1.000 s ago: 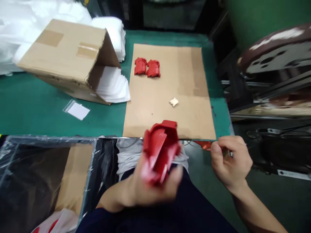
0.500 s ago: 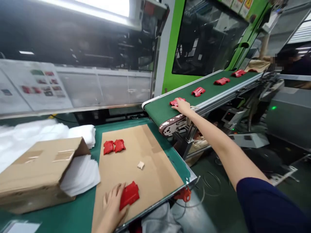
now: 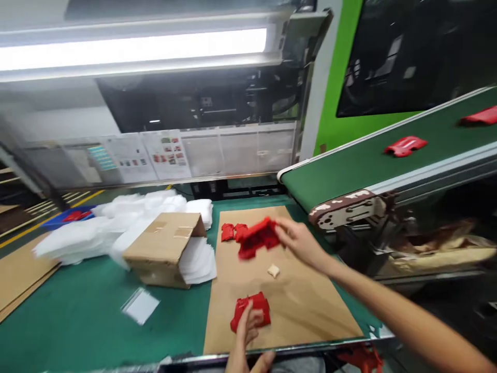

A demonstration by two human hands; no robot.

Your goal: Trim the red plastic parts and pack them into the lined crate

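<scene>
Green worktop [image 3: 77,321] carries a cardboard sheet [image 3: 298,305]; at its near edge the left hand [image 3: 246,331] presses fingers on a red part [image 3: 251,310]. Mid-sheet lies a pale scrap [image 3: 274,270]. Beyond it the right hand [image 3: 301,241] pinches another red piece [image 3: 258,238], beside two more [image 3: 230,231] at the far edge; an open carton [image 3: 165,248] stands left, a conveyor [image 3: 373,160] right

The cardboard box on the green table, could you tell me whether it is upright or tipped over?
Tipped over. The cardboard box lies on its side, its open end facing right, with a stack of white sheets spilling out.
</scene>
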